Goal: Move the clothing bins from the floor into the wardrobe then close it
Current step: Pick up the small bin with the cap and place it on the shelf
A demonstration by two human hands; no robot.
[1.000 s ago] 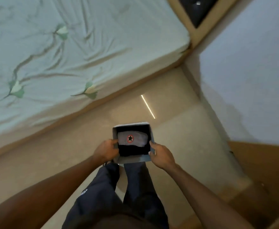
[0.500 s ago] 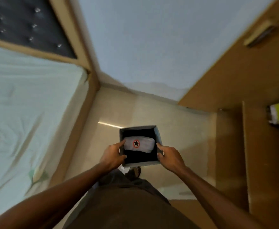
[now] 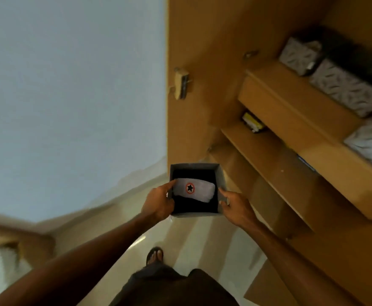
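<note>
I hold a small grey clothing bin [image 3: 221,176] in the air in front of me, above the floor. Inside it lies dark clothing with a folded grey piece [image 3: 202,191] bearing a black star in a red ring. My left hand [image 3: 158,203] grips the bin's left wall and my right hand [image 3: 235,206] grips its right wall. The open wooden wardrobe [image 3: 275,102] stands just to the right, its shelves facing me. Three patterned grey bins [image 3: 346,89] sit in a row on an upper shelf.
A yellow and black object [image 3: 252,123] lies on a lower shelf. The wardrobe's side panel carries a hinge fitting [image 3: 180,83]. A pale blue wall [image 3: 70,85] fills the left. My sandalled foot [image 3: 155,256] is on the glossy tiled floor; a bed corner [image 3: 4,257] shows at bottom left.
I have turned right with the bin held in both hands. The bed has slid out to the left and the open wardrobe with its shelves has come into view.
</note>
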